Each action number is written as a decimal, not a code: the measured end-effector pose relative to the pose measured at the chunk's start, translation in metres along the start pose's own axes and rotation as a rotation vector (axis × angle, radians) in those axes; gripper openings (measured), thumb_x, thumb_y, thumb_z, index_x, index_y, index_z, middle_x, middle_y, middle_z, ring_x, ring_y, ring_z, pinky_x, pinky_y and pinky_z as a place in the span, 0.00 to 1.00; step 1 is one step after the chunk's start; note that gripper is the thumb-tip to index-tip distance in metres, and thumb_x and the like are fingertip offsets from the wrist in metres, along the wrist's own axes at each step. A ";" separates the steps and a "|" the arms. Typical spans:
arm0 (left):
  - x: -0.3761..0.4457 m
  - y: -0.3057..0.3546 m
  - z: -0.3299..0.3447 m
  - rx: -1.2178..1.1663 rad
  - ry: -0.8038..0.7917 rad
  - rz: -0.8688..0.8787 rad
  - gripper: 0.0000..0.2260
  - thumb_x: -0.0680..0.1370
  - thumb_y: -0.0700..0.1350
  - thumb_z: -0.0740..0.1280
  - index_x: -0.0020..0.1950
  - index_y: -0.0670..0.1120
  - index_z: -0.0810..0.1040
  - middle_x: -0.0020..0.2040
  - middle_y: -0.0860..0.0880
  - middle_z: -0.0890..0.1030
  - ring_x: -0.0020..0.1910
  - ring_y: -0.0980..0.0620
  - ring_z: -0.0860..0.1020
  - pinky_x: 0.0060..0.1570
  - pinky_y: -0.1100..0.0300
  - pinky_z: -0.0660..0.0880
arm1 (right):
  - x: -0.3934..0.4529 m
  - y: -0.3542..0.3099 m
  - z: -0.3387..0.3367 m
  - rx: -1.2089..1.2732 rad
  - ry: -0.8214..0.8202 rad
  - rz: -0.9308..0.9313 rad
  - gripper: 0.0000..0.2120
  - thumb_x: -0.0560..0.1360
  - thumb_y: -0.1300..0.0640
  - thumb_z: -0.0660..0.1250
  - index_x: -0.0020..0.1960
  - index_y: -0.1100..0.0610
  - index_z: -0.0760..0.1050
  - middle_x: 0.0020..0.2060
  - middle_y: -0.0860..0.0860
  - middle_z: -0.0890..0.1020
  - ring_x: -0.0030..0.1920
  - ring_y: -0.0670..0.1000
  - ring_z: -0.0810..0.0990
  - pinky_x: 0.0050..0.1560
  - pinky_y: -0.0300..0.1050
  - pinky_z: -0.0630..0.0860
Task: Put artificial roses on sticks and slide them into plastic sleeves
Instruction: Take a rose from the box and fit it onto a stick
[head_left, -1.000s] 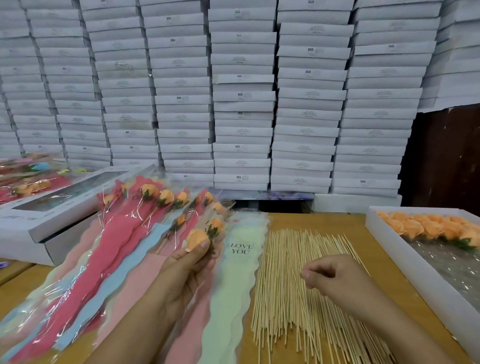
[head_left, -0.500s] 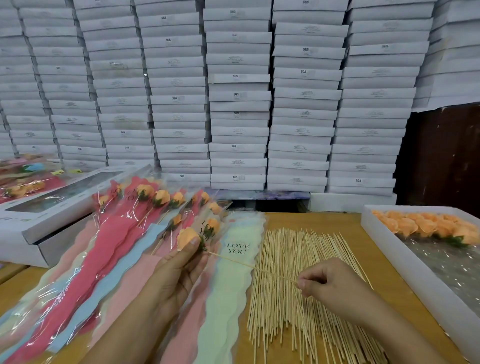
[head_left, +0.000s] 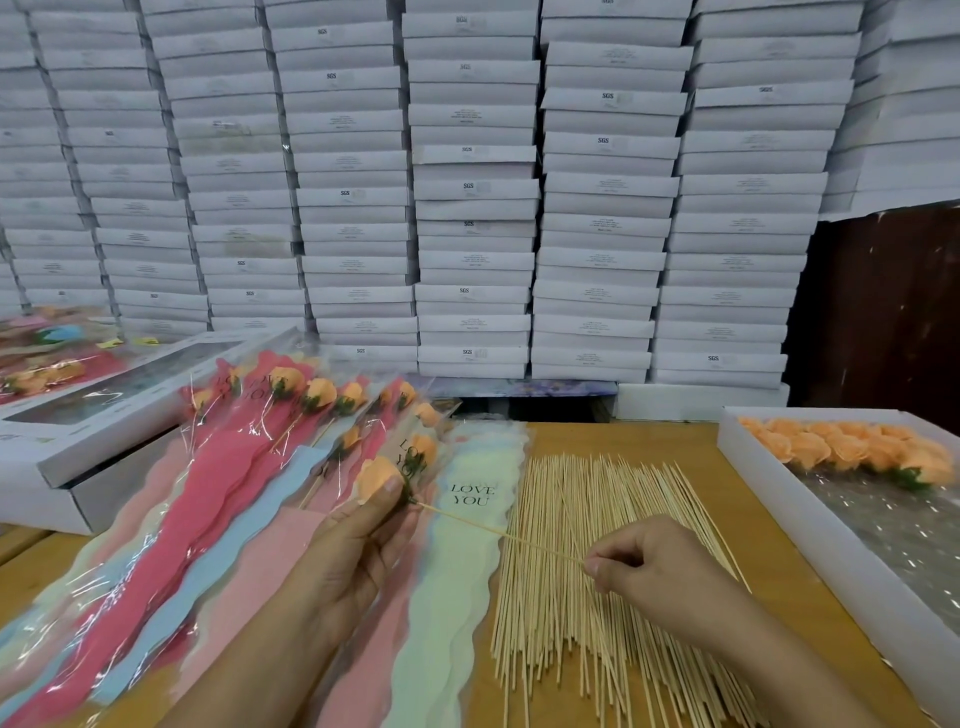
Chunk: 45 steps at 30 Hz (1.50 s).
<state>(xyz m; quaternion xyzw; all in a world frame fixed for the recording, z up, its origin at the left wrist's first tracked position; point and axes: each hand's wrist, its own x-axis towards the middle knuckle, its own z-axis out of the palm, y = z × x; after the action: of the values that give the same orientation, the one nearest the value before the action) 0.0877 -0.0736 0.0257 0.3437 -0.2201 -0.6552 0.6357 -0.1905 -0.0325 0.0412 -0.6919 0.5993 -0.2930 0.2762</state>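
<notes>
Left edge of bench: a white windowed box (head_left: 98, 415) lies flat, with more wrapped flowers (head_left: 47, 364) behind it, blurred. Just right of it, a fan of finished roses in plastic sleeves (head_left: 208, 499) runs from the near-left corner up toward the middle of the bench; sleeve colours red, blue, pink and pale green, orange heads at the far ends. Topmost pale green sleeve (head_left: 467, 519) reads "LOVE YOU" and lies beside the sticks.

Left hand (head_left: 353, 561) is raised over the sleeves, palm toward the camera. Thumb and fingers are curled around an orange rose head (head_left: 375, 480), thumb tip pressed on the petals; green calyx shows at its right side.

A single stick (head_left: 498, 531) runs from the base of that rose down and right to the right hand (head_left: 660, 566). The stick's tip meets the calyx; how far it is seated, cannot tell. Right hand fingers are curled in, thumb and forefinger pinching the stick's near end; the hand hovers above the stick pile.

Centre of bench: loose pile of bamboo sticks (head_left: 587, 597), roughly parallel, running from mid-bench toward the near edge.

Right edge of bench: shallow white tray (head_left: 810, 519) with a row of bare orange rose heads (head_left: 841, 447) at its far end and crinkled clear film (head_left: 898, 540) over the rest.

Beyond the far edge: wall of stacked white boxes (head_left: 467, 197), some marked "SGS".
</notes>
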 end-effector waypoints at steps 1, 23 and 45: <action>0.000 0.000 0.000 -0.010 0.000 -0.003 0.07 0.67 0.38 0.73 0.43 0.35 0.86 0.41 0.41 0.86 0.35 0.50 0.85 0.35 0.61 0.83 | -0.001 0.000 0.002 0.005 0.007 -0.004 0.15 0.77 0.53 0.70 0.32 0.48 0.83 0.39 0.42 0.86 0.25 0.38 0.74 0.31 0.31 0.70; 0.004 0.003 -0.006 -0.079 -0.027 0.023 0.13 0.67 0.38 0.73 0.51 0.36 0.84 0.45 0.42 0.86 0.39 0.51 0.86 0.38 0.59 0.84 | -0.004 0.005 0.014 -0.127 -0.049 -0.173 0.15 0.82 0.54 0.60 0.38 0.46 0.76 0.36 0.48 0.84 0.27 0.39 0.75 0.28 0.34 0.70; -0.014 -0.031 -0.004 1.803 -0.402 0.594 0.26 0.77 0.64 0.63 0.73 0.57 0.72 0.63 0.67 0.76 0.61 0.71 0.72 0.57 0.78 0.62 | 0.008 0.007 0.002 0.687 0.031 0.045 0.11 0.81 0.61 0.63 0.45 0.59 0.83 0.32 0.52 0.82 0.26 0.45 0.73 0.23 0.35 0.68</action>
<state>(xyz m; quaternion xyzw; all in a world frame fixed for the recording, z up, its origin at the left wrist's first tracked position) 0.0687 -0.0563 0.0028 0.5139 -0.8221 -0.0999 0.2238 -0.1927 -0.0411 0.0357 -0.5406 0.4850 -0.4819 0.4902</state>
